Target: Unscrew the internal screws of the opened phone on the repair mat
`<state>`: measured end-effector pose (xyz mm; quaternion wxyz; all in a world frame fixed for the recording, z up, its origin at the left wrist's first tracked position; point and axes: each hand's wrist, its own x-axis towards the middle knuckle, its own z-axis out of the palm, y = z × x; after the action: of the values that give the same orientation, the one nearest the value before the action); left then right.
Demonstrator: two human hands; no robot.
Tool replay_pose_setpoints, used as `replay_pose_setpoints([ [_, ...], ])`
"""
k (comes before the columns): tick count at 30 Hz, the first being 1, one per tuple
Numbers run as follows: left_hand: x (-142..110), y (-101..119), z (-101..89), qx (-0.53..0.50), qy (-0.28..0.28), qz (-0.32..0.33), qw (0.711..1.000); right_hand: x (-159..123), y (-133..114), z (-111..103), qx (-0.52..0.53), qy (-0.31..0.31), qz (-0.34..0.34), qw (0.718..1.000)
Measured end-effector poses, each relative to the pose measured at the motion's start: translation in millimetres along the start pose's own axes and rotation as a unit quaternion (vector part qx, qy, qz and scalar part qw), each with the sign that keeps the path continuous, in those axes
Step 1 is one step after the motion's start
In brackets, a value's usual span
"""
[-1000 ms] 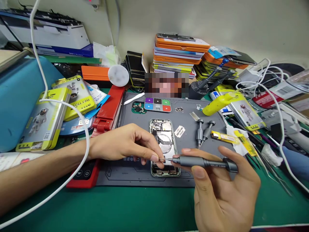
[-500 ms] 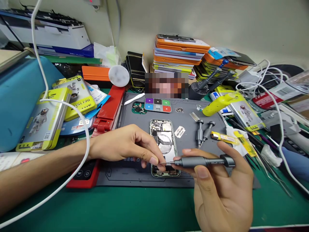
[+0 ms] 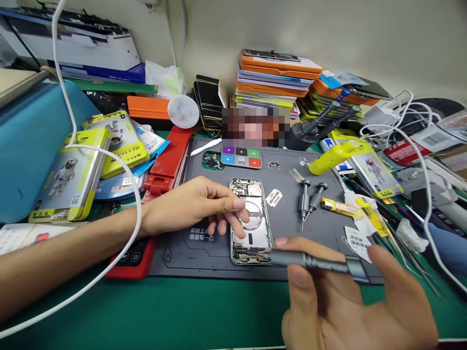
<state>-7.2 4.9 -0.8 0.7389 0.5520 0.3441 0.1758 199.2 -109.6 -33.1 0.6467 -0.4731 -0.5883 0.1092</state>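
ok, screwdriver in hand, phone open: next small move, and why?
Probably tilt the screwdriver upright with the right hand: it's held nearly level, its blurred tip by the near end of the open phone rather than pointing down at it. The left hand is clear of the screwdriver, so the swing looks unobstructed.

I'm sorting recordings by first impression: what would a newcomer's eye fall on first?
Probably the opened phone on the grey mat at centre, its insides bare, with the left grip in front of its left side and the right grip holding a dark screwdriver at the phone's lower right. Next, perhaps, the yellow bottle at the mat's upper right and the stack of orange and pale boxes at the back.
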Motion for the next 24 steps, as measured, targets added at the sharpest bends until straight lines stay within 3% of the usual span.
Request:
replay_pose_setpoints([
  [3,1,-1,0.9,-0.013,0.01,-0.002,1.0,-4,0,1,-0.053,-0.017,-0.073,0.996],
  [7,3,-1,1.6,-0.017,0.023,-0.003,1.0,-1,4,-1,-0.061,-0.1,-0.124,0.985],
  [12,3,1,2.6,-0.028,0.03,-0.007,0.999,-1,9,-5,-0.031,-0.147,-0.11,0.983],
  [24,0,6,5.1,-0.008,0.038,-0.017,0.999,-7,10,-9,-0.056,-0.179,-0.098,0.977],
])
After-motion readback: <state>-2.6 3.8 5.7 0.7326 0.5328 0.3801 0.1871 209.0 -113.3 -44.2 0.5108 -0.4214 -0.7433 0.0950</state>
